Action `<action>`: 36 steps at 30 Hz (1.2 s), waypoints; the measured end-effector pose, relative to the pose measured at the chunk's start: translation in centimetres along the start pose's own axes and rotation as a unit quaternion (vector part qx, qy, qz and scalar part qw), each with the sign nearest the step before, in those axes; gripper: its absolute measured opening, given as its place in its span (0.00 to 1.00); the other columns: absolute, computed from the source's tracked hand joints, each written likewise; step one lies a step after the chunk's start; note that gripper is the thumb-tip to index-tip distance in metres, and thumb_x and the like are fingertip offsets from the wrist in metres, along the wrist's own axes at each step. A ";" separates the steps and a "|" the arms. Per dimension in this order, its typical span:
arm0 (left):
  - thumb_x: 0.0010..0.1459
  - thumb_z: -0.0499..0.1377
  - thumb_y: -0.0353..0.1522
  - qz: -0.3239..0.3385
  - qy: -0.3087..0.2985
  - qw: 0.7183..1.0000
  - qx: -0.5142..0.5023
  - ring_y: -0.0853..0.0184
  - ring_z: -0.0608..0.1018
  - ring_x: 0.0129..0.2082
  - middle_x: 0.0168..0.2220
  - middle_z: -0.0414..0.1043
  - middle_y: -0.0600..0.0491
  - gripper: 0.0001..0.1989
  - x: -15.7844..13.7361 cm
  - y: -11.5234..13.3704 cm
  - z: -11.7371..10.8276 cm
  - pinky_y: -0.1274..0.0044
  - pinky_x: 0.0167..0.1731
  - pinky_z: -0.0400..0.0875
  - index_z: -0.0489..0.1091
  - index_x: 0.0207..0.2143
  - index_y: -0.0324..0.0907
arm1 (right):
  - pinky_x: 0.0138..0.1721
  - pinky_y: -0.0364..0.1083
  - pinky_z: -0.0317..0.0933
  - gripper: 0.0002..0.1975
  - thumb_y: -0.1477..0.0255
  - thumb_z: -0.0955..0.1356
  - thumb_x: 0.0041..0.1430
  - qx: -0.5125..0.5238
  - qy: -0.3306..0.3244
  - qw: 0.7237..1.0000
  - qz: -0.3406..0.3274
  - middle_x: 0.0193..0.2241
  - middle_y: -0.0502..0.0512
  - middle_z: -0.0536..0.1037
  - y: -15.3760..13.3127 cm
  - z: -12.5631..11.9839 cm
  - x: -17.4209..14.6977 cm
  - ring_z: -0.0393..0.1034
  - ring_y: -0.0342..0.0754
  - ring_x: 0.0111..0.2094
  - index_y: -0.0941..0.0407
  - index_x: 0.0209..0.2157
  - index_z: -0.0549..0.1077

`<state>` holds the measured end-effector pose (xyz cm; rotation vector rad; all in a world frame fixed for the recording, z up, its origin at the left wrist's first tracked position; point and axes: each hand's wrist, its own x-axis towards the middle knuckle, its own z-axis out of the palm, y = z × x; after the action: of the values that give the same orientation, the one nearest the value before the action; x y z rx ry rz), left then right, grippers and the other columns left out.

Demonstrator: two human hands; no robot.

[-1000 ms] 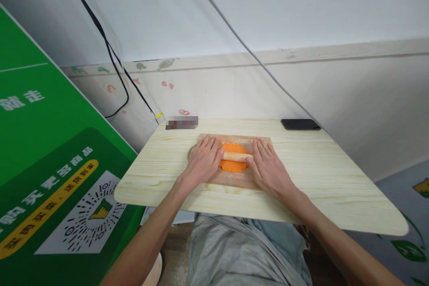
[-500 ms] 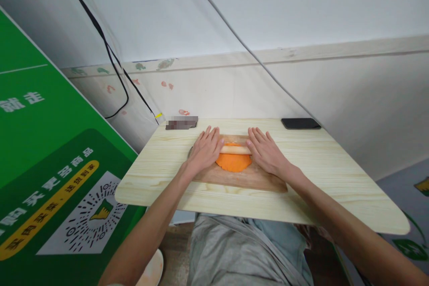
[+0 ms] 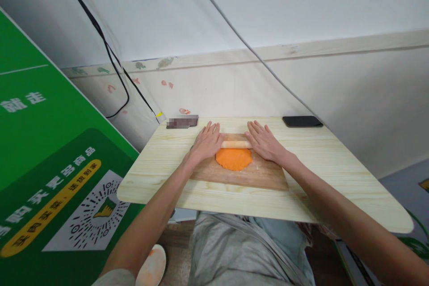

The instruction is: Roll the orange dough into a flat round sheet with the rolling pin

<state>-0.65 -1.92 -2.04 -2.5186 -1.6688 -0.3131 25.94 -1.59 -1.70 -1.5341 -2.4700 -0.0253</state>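
A pale wooden rolling pin [image 3: 236, 144] lies crosswise at the far edge of a flat, roundish piece of orange dough [image 3: 233, 159]. Both rest on a brown wooden board [image 3: 264, 177]. My left hand [image 3: 207, 141] presses on the pin's left end, fingers stretched forward. On the right end lies my right hand [image 3: 263, 140], its fingers also extended and flat rather than wrapped round. The palms hide both ends of the pin.
The board sits on a light wood-grain table [image 3: 330, 178]. A black phone [image 3: 302, 121] lies at the back right, and a blurred dark object [image 3: 182, 122] at the back left. A green sign [image 3: 43, 143] stands on the left. Below is a white round dish [image 3: 152, 266].
Both hands have pushed the rolling pin slightly away from me, to the dough's far edge. The strip of dough beyond the pin no longer shows.
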 end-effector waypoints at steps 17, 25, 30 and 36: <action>0.79 0.41 0.40 0.043 0.053 0.997 -0.039 0.57 0.63 0.75 0.74 0.62 0.43 0.30 -8.0 3.2 -1.9 0.62 0.74 0.59 0.60 0.73 0.35 | 0.73 0.68 0.51 0.36 0.59 0.50 0.79 0.001 0.094 0.993 -0.077 0.69 0.77 0.67 -3.1 -0.9 -7.0 0.53 0.65 0.75 0.72 0.73 0.59; 0.79 0.42 0.38 0.076 0.059 0.994 -0.058 0.57 0.58 0.77 0.76 0.57 0.44 0.29 -10.8 4.2 -3.0 0.59 0.75 0.57 0.57 0.75 0.36 | 0.74 0.66 0.51 0.34 0.63 0.53 0.80 -0.002 0.125 0.989 -0.085 0.72 0.74 0.62 -4.3 -0.6 -10.6 0.51 0.62 0.76 0.68 0.77 0.49; 0.79 0.43 0.38 0.084 0.072 0.991 -0.069 0.58 0.58 0.77 0.75 0.60 0.45 0.28 -11.9 4.5 -3.0 0.58 0.75 0.58 0.58 0.74 0.38 | 0.74 0.66 0.49 0.35 0.65 0.55 0.80 -0.009 0.136 0.987 -0.085 0.74 0.68 0.61 -4.9 -0.4 -12.3 0.50 0.59 0.76 0.62 0.79 0.40; 0.79 0.40 0.40 0.067 0.058 0.994 -0.059 0.56 0.57 0.78 0.74 0.60 0.46 0.29 -8.9 3.5 -2.4 0.58 0.76 0.55 0.58 0.74 0.36 | 0.74 0.66 0.49 0.34 0.61 0.52 0.80 -0.009 0.116 0.990 -0.075 0.72 0.70 0.63 -3.8 -0.3 -10.0 0.53 0.60 0.75 0.65 0.77 0.50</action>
<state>-1.03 -11.79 -1.66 -2.6234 -1.4734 -0.5473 26.83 -12.15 -3.09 -1.2671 -2.3973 -0.2383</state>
